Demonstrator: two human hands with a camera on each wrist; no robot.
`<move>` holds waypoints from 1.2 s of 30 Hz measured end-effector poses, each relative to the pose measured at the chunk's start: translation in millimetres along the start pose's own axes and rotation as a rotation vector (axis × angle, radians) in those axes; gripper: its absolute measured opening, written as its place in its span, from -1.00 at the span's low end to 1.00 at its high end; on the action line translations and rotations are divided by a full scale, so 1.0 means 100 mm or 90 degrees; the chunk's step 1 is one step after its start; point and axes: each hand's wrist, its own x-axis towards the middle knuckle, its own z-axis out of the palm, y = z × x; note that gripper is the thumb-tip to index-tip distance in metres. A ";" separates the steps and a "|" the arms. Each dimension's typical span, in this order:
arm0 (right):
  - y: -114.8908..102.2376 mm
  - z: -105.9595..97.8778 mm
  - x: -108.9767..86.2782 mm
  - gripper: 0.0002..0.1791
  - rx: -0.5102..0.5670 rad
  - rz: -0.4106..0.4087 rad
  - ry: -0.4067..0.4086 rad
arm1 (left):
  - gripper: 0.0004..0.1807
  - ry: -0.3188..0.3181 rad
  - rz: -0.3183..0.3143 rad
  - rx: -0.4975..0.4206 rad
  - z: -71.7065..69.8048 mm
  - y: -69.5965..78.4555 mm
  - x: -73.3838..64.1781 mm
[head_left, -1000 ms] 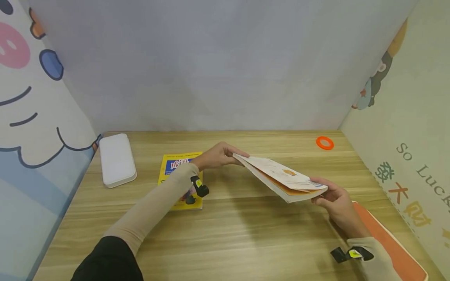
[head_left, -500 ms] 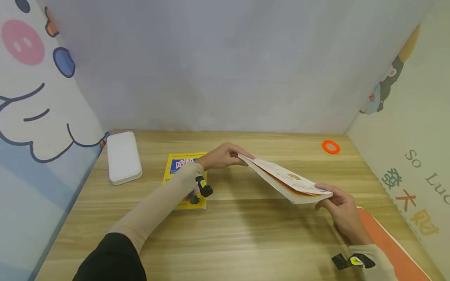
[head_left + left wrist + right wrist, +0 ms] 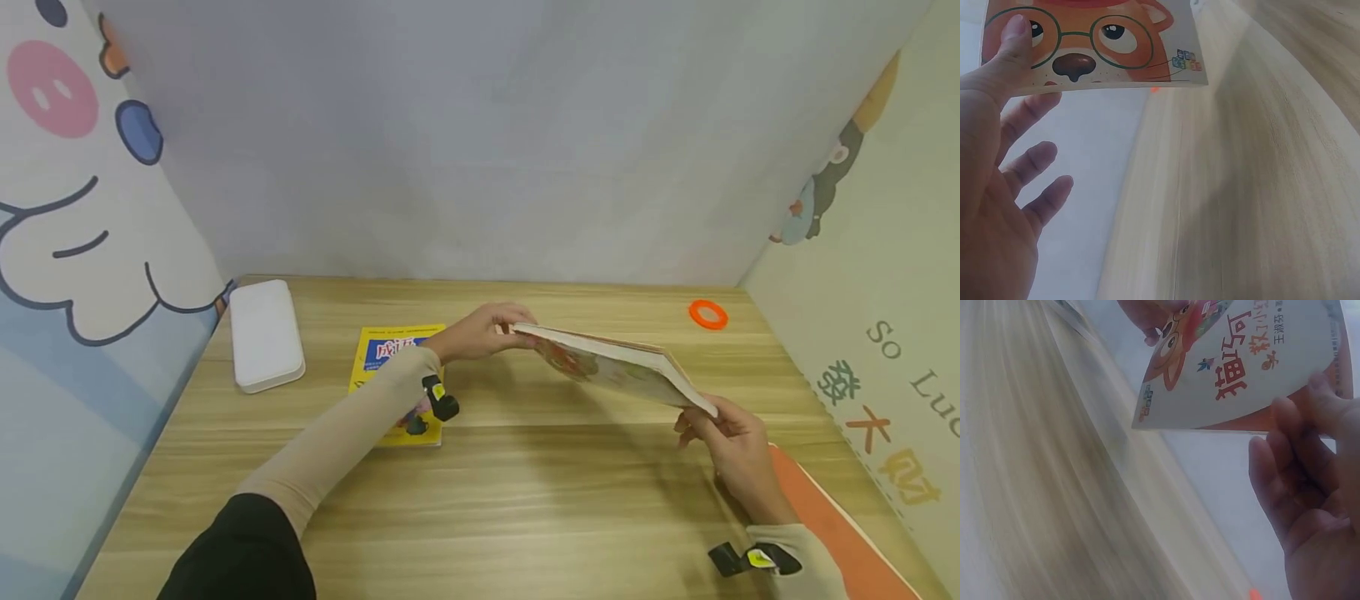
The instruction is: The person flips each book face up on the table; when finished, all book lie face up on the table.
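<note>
Book [image 3: 611,371] held aloft above the table [image 3: 525,508] between two bare hands. It hung tilted over the table's right half, its left end toward the far edge and its right end nearer the person, a cover [image 3: 1079,56] with a cartoon animal in glasses turned partly downward. For good handling, the pinches were probably best kept light but sure, the two wrists turning together, so that the cover would not crease nor the pages fan apart; a hold at both ends likely suited so limp a thing.

The left hand [image 3: 483,332] grasped the farther end, its thumb pressed flat on the cover; three fingers stood apart below the edge, loosely spread, and any finger behind the book was hidden. The right hand [image 3: 738,450] pinched the nearer end, thumb on the cover, with the fingers half curled by the book's edge.

On the table, a yellow booklet [image 3: 371,352] lay left of centre, partly covered by the left sleeve [image 3: 352,421]. A white case [image 3: 266,337] lay near the far left corner, an orange ring [image 3: 693,315] near the far right corner.
</note>
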 end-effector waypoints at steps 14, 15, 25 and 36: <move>0.02 0.03 0.00 -0.85 -0.025 0.024 0.059 | -0.80 -0.024 -0.039 -0.062 -0.01 0.02 0.00; 0.02 0.04 0.01 -0.84 -0.023 0.020 0.063 | -0.81 -0.024 -0.043 -0.064 -0.02 0.02 0.00; 0.01 0.02 0.01 -0.83 -0.053 0.044 0.061 | -0.81 -0.014 -0.053 -0.053 -0.02 0.06 0.02; 0.00 0.03 -0.01 -0.86 -0.056 0.033 0.073 | -0.80 -0.010 -0.048 -0.040 0.01 0.08 0.03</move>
